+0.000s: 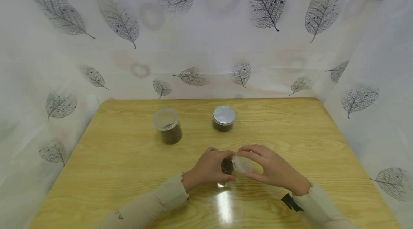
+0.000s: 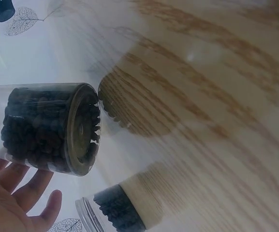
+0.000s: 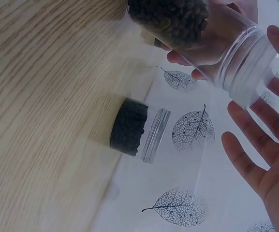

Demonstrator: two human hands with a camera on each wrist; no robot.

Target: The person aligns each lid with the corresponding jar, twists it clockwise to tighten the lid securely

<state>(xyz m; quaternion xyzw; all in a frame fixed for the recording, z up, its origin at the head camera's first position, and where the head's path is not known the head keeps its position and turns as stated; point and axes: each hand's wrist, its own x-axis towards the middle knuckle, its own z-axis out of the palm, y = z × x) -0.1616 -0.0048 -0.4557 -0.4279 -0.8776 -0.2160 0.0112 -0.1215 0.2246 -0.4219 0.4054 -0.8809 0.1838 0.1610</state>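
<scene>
A clear jar (image 1: 227, 167) of dark beans is held by my left hand (image 1: 211, 166), thumb and fingers around its side. The left wrist view shows the jar (image 2: 37, 125) lifted off the table, with its base towards that camera. Its translucent white lid (image 1: 243, 164) sits at the mouth end, on the right. Around this lid (image 3: 250, 67) are the thumb and fingers of my right hand (image 1: 272, 166). In the right wrist view the beans (image 3: 170, 19) lie toward the base, leaving the part by the lid unfilled.
A squat jar with a silver lid (image 1: 224, 115) stands behind my hands, dark contents inside. Further left is a larger clear jar (image 1: 171, 134) with a translucent lid and dark contents. Both stand on the wood-grain table (image 1: 113, 150). A leaf-print sheet (image 1: 206, 53) hangs behind.
</scene>
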